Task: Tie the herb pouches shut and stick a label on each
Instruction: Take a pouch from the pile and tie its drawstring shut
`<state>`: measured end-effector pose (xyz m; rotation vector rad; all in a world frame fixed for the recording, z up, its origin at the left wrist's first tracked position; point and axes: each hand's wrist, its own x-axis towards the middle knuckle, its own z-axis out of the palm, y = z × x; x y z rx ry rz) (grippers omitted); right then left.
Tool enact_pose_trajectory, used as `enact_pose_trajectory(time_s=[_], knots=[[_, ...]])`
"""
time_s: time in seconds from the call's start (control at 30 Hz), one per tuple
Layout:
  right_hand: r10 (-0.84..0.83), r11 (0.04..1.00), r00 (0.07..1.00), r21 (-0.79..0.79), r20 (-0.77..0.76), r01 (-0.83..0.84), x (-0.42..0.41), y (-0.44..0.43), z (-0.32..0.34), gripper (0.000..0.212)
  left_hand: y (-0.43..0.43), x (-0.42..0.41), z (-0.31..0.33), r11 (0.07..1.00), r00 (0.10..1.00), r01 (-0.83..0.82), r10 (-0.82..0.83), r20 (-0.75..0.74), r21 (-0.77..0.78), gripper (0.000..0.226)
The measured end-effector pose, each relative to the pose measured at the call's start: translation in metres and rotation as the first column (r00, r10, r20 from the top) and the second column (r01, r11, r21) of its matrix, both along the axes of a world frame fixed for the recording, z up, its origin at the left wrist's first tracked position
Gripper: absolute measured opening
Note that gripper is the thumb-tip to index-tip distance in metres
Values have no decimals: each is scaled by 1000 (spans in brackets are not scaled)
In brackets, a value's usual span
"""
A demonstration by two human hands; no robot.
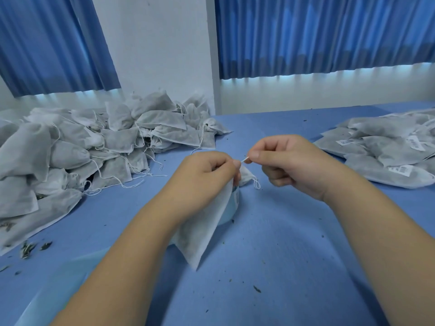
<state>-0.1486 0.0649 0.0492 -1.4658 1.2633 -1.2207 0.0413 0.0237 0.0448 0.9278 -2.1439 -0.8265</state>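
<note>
The left hand [207, 175] grips the pouch [202, 231] by its neck above the middle of the counter [282, 255]. Its long axis runs from the neck, far and up, to a corner pointing near and down. The right hand [289, 161] pinches the drawstring [244, 159], drawn rightward. Possibly a label roll [231, 208] lies behind.

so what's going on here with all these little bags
A person is tying a herb pouch shut over the blue table. The left hand grips its neck while the right hand pinches the drawstring, pulled taut between them. A heap of pouches with no labels showing lies on the left; labelled pouches lie on the right.
</note>
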Motion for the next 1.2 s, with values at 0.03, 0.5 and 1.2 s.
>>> enact_pose_trajectory(time_s=[0.03,0.5,1.2], knots=[[-32,999,999,-34,-5,32,2,0,0,18,3,-1,3,994,997,50,-44,-70,92,34],[-126,975,971,-209,-205,82,23,7,7,14,6,-5,4,991,976,-108,121,-181,78,27],[-526,820,775,-452,-351,351,15,-6,-2,17,-2,-1,8,476,813,526,-37,-581,705,21]])
